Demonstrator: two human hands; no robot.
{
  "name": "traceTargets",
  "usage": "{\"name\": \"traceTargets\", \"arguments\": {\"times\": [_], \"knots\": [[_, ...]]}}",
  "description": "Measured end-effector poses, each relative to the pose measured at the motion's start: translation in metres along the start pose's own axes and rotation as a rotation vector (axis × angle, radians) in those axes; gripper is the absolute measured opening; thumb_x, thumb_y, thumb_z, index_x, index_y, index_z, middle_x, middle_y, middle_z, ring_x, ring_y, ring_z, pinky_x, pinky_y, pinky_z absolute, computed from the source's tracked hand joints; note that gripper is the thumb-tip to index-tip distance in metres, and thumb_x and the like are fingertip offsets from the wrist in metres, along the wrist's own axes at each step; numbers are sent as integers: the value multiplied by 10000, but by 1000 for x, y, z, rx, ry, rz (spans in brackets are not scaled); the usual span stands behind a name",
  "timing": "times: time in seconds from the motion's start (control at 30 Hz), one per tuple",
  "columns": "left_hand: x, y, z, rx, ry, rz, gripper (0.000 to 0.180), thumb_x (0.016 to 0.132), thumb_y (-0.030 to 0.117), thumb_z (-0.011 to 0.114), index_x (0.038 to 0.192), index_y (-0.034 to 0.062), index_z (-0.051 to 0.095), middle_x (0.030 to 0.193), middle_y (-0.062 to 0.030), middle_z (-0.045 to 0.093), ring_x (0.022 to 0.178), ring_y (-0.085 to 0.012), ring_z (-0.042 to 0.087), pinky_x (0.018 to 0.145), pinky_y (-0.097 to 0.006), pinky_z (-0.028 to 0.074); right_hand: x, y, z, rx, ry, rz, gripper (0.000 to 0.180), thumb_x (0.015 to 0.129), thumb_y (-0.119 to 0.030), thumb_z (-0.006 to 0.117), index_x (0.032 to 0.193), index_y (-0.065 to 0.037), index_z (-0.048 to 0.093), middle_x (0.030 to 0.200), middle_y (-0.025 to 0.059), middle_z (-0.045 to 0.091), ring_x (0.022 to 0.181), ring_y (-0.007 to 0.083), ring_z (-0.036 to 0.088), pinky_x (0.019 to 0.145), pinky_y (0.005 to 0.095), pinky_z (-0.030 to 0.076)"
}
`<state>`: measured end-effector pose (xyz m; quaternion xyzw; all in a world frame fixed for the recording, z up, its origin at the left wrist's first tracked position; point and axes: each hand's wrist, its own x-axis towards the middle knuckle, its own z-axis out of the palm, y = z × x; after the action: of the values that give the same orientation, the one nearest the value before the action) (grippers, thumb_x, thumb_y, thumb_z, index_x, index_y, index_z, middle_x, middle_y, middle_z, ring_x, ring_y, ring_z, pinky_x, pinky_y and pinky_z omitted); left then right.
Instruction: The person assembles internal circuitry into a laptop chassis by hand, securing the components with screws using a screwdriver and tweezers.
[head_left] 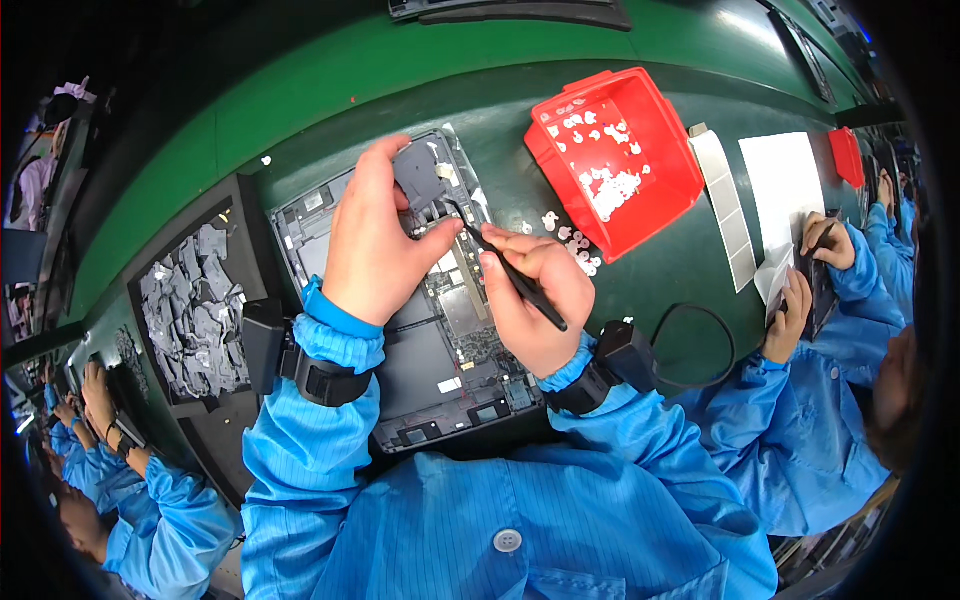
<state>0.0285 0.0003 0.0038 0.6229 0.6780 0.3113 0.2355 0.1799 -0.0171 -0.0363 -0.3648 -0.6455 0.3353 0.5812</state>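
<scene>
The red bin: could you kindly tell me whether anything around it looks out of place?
Yes: beside the red bin, several white pieces lie loose on the green bench, while similar ones sit inside it. They look spilled, though they may have been put there.

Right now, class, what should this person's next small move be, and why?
Probably a light nudge of the black tweezers at the tip: the right hand grips them, the tip is over exposed parts of the opened laptop base, and the left hand has its thumb close beside. Whether the tip touches anything is hard to tell, so gentleness seems wise.
</scene>
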Motion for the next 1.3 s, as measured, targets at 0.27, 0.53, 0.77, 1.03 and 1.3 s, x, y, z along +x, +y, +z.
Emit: {"name": "traceTargets", "arguments": {"times": [0.27, 0.53, 0.77, 1.03, 1.3], "knots": [[-44, 3, -33, 309, 229, 45, 730, 668, 118, 716, 1268, -36, 332, 1267, -221, 375, 1178, -336, 378, 1005, -358, 290, -3, -12, -13, 296, 54, 409, 162, 816, 20, 582, 924, 11, 462, 1038, 142, 552, 884, 147, 559, 749, 264, 460], [-96, -8, -39, -723, 333, -646, 511, 900, 214, 500, 1300, -44, 316, 1293, -157, 408, 1165, -227, 430, 984, -335, 335, -8, -20, -11, 526, -21, 583, 120, 870, -20, 525, 953, -36, 439, 1067, 110, 533, 846, 75, 487, 732, 216, 425], [-52, -24, -83, -1260, 38, -659, 372, 910, 328, 478, 1107, 18, 536, 1032, -103, 610, 903, -231, 603, 795, -371, 501, 23, -57, -33, 890, 105, 638, 115, 901, -65, 487, 993, -65, 419, 1063, 116, 554, 930, 116, 517, 772, 249, 434], [89, -104, -138, -1540, 606, -668, 456, 909, 352, 432, 1174, -16, 472, 1197, -161, 526, 1072, -306, 519, 954, -407, 395, 29, -25, -64, -274, 54, -135, 204, 809, 8, 518, 1013, 0, 527, 976, 170, 550, 961, 330, 518, 878, 393, 389], [160, -128, -122, 110, 1081, -855, 426, 770, 240, 534, 1064, -66, 505, 1158, -203, 520, 1059, -340, 508, 977, -460, 333, 20, -10, -50, -579, -60, -153, 352, 698, -51, 611, 1036, -35, 515, 1028, 184, 524, 1046, 389, 460, 889, 460, 369]]}}
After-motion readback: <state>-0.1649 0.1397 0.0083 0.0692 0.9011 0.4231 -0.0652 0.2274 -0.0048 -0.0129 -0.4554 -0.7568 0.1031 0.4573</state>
